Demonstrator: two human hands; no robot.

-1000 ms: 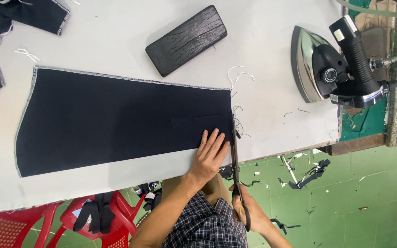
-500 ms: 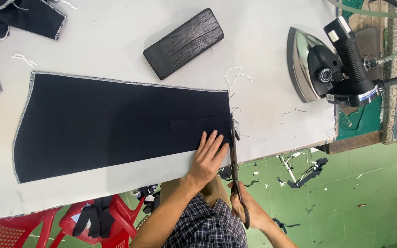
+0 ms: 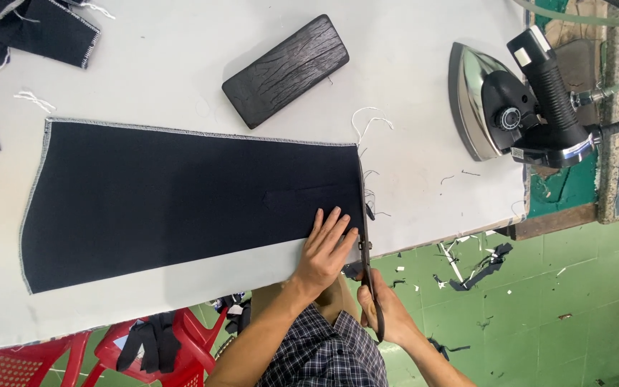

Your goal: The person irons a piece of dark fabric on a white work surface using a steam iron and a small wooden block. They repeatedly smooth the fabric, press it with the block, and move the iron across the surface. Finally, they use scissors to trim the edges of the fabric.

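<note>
A dark navy fabric panel (image 3: pixel 180 201) with pale overlocked edges lies flat on the white table (image 3: pixel 166 64). My left hand (image 3: pixel 326 249) rests flat on the panel's near right corner, fingers spread. My right hand (image 3: pixel 387 309) is below the table edge, closed on the handles of long dark scissors (image 3: pixel 363 215). The scissor blades run along the panel's right edge, reaching to its far corner. Loose white threads (image 3: pixel 367 122) lie just beyond that corner.
A black wooden block (image 3: pixel 286 70) lies on the table behind the panel. A steam iron (image 3: pixel 521 107) stands at the right end on a green pad. More dark fabric pieces (image 3: pixel 8 36) sit at the far left. Red plastic stools (image 3: pixel 152 347) and fabric scraps are on the green floor.
Both hands and the scissors stay where they were at the panel's right edge. Only the camera view has shifted slightly.
</note>
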